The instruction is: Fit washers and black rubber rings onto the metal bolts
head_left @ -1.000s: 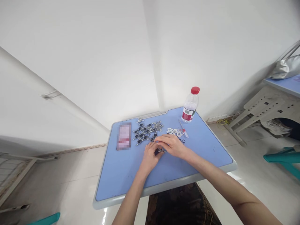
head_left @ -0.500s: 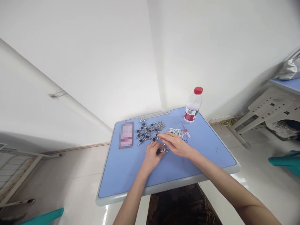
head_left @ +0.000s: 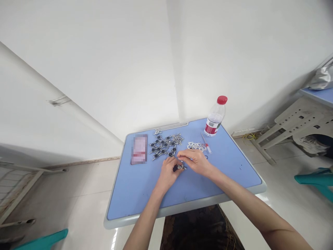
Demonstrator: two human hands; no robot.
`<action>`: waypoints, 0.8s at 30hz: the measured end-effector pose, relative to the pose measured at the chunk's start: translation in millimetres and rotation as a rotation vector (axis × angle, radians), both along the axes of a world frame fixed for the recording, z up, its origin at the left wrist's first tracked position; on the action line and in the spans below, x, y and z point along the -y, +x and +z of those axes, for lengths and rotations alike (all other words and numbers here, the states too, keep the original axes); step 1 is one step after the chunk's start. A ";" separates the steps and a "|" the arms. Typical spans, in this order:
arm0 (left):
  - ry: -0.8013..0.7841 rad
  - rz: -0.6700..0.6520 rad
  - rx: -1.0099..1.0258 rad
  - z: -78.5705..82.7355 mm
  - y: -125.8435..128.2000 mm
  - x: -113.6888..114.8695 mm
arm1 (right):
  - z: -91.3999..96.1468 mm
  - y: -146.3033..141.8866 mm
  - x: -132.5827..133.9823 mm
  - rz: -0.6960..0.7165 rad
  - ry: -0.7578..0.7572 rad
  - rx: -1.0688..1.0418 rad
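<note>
My left hand (head_left: 168, 171) and my right hand (head_left: 195, 160) meet over the middle of the blue table (head_left: 140, 194). Between their fingertips sits a small metal part with a black wheel (head_left: 179, 167); the left fingers curl around it and the right fingers pinch at it from above. Just beyond the hands lies a heap of similar metal-and-black parts (head_left: 163, 145). To its right is a pile of small white rings (head_left: 195, 146).
A phone (head_left: 139, 149) lies flat at the table's far left. A small red-handled screwdriver (head_left: 206, 144) and a red-capped water bottle (head_left: 215, 116) stand at the far right. Another desk (head_left: 299, 121) and teal chair parts (head_left: 313, 178) are on the right.
My right hand had reached out toward the heap half a second ago; it has drawn back to the left hand and closed over the small part.
</note>
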State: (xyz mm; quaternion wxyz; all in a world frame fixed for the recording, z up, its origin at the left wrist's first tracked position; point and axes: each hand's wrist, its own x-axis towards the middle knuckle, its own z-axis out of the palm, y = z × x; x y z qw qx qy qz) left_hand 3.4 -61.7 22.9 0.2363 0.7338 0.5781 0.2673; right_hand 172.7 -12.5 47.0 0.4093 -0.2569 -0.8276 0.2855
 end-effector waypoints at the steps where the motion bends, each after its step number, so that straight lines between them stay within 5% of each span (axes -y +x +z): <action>1: -0.001 0.002 -0.002 0.3 0.2 0.0 | -0.5 -0.5 0.8 -0.009 0.012 0.005; 11: 0.000 0.001 -0.007 -0.8 -0.2 0.6 | -7.2 -2.9 3.0 -0.130 0.064 -0.010; 24: 0.029 -0.003 0.002 -2.3 -0.1 -0.2 | -11.1 3.7 2.8 0.013 0.023 -0.133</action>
